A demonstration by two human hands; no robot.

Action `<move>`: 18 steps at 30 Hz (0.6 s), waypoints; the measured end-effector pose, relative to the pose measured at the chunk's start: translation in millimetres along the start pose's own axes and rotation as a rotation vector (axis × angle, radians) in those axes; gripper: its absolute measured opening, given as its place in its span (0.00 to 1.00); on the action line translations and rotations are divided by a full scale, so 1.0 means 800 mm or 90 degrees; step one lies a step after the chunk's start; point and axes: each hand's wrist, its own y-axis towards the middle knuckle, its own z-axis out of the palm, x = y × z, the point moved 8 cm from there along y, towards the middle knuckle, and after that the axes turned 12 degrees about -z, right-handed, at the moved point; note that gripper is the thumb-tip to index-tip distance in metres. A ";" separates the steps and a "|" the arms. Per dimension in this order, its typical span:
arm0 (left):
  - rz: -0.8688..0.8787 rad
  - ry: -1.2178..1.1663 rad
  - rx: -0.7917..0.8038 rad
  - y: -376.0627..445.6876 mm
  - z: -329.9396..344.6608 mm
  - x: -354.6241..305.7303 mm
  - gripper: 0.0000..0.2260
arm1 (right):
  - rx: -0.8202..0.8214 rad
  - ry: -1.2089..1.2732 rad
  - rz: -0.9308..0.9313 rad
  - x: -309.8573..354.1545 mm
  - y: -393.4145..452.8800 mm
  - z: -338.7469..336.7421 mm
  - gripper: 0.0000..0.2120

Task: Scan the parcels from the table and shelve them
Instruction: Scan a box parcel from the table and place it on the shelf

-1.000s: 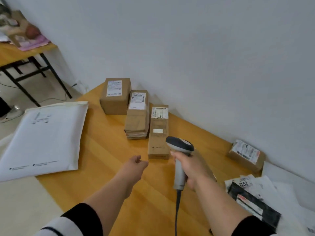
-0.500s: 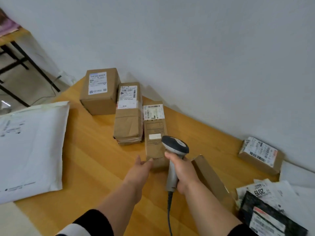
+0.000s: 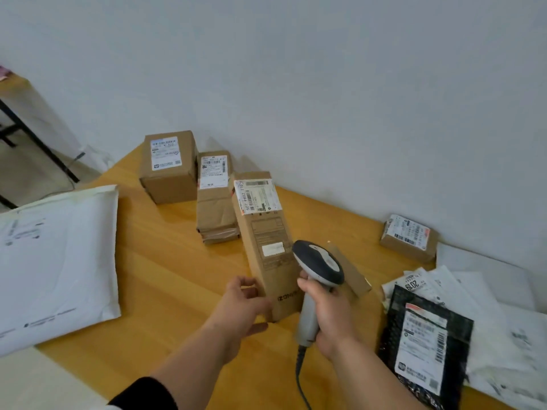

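A long narrow cardboard parcel (image 3: pixel 268 232) with a white barcode label at its far end is tilted up off the wooden table (image 3: pixel 165 261). My left hand (image 3: pixel 241 306) grips its near end. My right hand (image 3: pixel 330 318) holds a grey handheld barcode scanner (image 3: pixel 318 261) by the handle, its head just right of the parcel and over its lower part. Behind the parcel lie a paper-wrapped brown parcel (image 3: pixel 214 202) and a squarer cardboard box (image 3: pixel 168 165), both labelled.
A large white padded mailer (image 3: pixel 53 255) lies at the table's left edge. A small labelled box (image 3: pixel 408 236) sits by the wall on the right, above white mailers (image 3: pixel 485 297) and a black bag with a label (image 3: pixel 426 344). The wall runs close behind the table.
My left hand reached forward, took the near end of the long parcel and lifted it toward me. The scanner in my right hand stayed beside it. The view shifted right.
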 end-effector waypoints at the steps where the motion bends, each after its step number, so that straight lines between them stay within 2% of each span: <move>1: 0.010 0.023 0.010 -0.015 -0.002 0.004 0.24 | 0.008 0.000 -0.022 0.006 -0.014 0.000 0.09; 3: 0.033 0.027 0.026 -0.044 -0.008 0.011 0.27 | 0.041 -0.009 -0.070 0.022 -0.044 0.004 0.09; 5: 0.045 -0.014 0.048 -0.072 -0.017 0.019 0.25 | 0.077 -0.023 -0.111 0.037 -0.077 0.008 0.10; 9: 0.085 -0.033 0.088 -0.124 -0.031 0.039 0.21 | 0.072 -0.037 -0.167 0.058 -0.141 -0.005 0.14; 14: 0.156 0.024 0.092 -0.180 -0.038 0.058 0.21 | 0.094 -0.071 -0.261 0.102 -0.219 -0.018 0.02; 16: 0.186 0.048 0.089 -0.199 -0.039 0.061 0.21 | 0.105 -0.060 -0.304 0.126 -0.250 -0.013 0.05; 18: 0.208 0.062 0.089 -0.216 -0.040 0.064 0.21 | 0.128 -0.059 -0.347 0.150 -0.282 -0.007 0.02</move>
